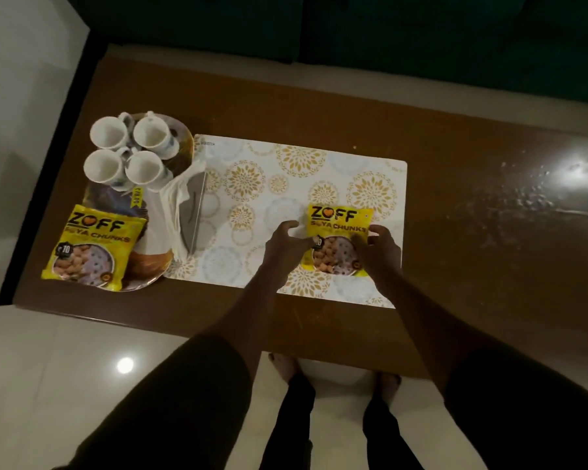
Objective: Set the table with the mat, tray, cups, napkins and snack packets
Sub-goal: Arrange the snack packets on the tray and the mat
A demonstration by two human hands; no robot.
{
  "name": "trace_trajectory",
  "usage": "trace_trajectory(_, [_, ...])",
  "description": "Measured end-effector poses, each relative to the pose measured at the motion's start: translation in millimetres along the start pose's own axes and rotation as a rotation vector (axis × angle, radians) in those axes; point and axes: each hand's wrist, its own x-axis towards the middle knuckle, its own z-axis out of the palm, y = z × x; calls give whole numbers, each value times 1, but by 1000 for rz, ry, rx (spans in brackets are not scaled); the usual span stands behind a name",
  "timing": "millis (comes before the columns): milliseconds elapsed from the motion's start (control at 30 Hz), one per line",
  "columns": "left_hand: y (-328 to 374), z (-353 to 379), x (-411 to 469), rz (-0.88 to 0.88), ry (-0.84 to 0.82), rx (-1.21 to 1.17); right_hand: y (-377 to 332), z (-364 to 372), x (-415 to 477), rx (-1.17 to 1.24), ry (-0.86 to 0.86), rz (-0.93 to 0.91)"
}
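Floor: pale tiles (pixel 48 368) are seen along the bottom of the frame, with bare feet (pixel 286 366) at the counter's near edge.
Counter: a brown top (pixel 455 171) fills the middle of the frame.
Left hand (pixel 287 245): the curled fingers are closed on the left edge of the right packet.
Right hand (pixel 379 247): the fingers are curled over that packet's right edge.
Right packet (pixel 338 232): a yellow snack packet is held flat on the lower right part of the mat.
Left packet (pixel 89 247): a matching packet is laid on the tray's near end, at the left of the frame.
Mat (pixel 286 171): a white and gold patterned sheet is spread across the middle of the counter.
Napkins (pixel 170 215): white, bunched between tray and mat.
Tray (pixel 185 144): an oval tray is set at the mat's left end.
Cups (pixel 109 132): four white cups are grouped upright on the tray's far end.
Sofa (pixel 319 28): dark, at the top of the frame.
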Motion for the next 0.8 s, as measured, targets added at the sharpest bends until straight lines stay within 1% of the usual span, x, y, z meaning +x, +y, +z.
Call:
trace_trajectory(67, [0,6,-1,-37,-58,-50,-3,0,-2,80,-85,25])
trace_trajectory(133, [-1,6,-7,-36,-76,-79,-5,1,-6,123,-194,30])
trace_trajectory(267, [-9,-19,-20,32,27,-47,-12,10,-22,175,-377,34])
trace_trajectory(367, [-18,-54,-34,95,152,31,-24,34,-44,201,-455,10])
trace_trajectory(433, [-27,-81,-44,85,219,49,-32,55,-63,210,-508,-9])
trace_trajectory(467, [-33,-97,-51,60,226,-2,-36,66,-72,218,-544,-19])
trace_trajectory(533, [-45,-130,-65,4,211,-116,-44,91,-90,187,-596,-50])
trace_trajectory(567, [-52,-146,-72,-2,217,-135,-47,101,-97,149,-605,-72])
trace_trajectory(667, [-66,-194,-93,8,328,-169,-63,129,-121,33,-620,-156])
trace_trajectory(800, [-78,-243,-107,24,453,-209,-81,157,-147,-16,-678,-247])
